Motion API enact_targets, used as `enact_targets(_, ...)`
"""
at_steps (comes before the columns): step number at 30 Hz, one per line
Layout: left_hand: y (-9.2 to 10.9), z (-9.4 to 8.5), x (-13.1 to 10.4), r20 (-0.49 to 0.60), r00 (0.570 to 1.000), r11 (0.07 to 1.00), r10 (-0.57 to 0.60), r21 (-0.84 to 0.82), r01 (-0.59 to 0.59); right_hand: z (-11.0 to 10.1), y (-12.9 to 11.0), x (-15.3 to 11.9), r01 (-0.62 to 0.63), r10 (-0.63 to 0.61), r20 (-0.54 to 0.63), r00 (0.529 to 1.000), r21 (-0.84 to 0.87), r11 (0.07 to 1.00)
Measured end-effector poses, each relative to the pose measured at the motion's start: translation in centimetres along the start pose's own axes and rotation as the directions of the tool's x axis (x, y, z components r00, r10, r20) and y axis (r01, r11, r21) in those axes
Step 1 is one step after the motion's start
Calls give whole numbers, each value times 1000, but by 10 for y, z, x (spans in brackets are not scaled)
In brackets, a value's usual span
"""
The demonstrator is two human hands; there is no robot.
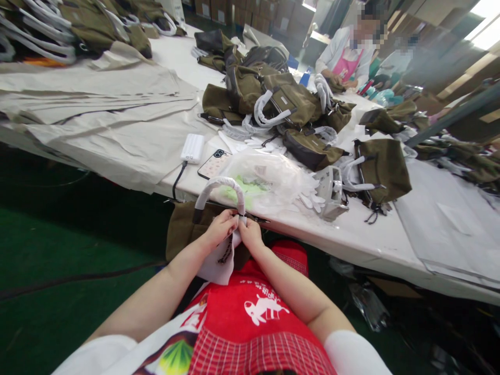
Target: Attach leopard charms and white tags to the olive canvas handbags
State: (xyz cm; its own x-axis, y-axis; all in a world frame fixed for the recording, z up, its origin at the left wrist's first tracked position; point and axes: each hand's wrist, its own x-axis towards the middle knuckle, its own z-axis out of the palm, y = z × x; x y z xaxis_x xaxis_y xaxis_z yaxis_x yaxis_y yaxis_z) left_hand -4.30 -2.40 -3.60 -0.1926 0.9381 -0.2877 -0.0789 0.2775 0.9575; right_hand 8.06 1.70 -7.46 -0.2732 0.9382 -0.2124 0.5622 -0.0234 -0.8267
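An olive-green handbag (182, 229) rests against the table's front edge, close to my body. Its arched handle (219, 182) is wrapped in white material with a dark end showing at the left. My left hand (223, 229) and my right hand (250, 233) meet at the handle's right end, fingers closed around its white wrapping. What exactly the fingertips pinch is partly hidden. Below them hangs a white sheet (219, 265) with a dark cord or chain (225, 251) lying against it.
On the table (175, 179) lie a phone (213, 164), a white power bank (192, 148) with a cable, and a clear plastic bag (269, 174). A metal holder (332, 192) and piled olive handbags (289, 99) stand beyond. Across the table, a person (347, 62) works.
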Motion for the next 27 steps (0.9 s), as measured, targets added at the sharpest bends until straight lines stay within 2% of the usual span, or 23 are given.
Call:
enact_targets(4,4,0,-4,55,998,998,-41,-42,43,-5,3,2,88,-89,18,996,40,995)
enact_targets(9,3,-3,-5,94,993,994,-78,-73,85,-5,8,7,52,-57,63,996,85,995)
enact_targets(12,1,-12,-5,35,996,993,-77,-86,80,-3,13,9,54,-62,54,997,137,989)
enact_targets(14,-2,-18,-5,-42,996,995,-75,-69,72,0,16,9,57,-70,49,996,221,974)
enact_targets(16,-6,-22,-5,-68,993,995,-96,-43,93,2,18,8,52,-72,51,996,313,948)
enact_targets(19,-14,-19,-3,18,986,986,-163,-34,164,5,16,4,52,-69,38,997,335,941)
enact_targets(23,-19,-9,2,108,970,970,-219,-82,229,1,10,0,83,-85,4,996,203,976)
enact_targets(25,-17,-8,3,116,965,963,-234,-110,247,-7,7,-1,119,-134,64,989,196,973)
enact_targets(27,-12,-9,1,131,958,953,-254,-137,271,-19,4,-2,163,-220,211,952,258,952)
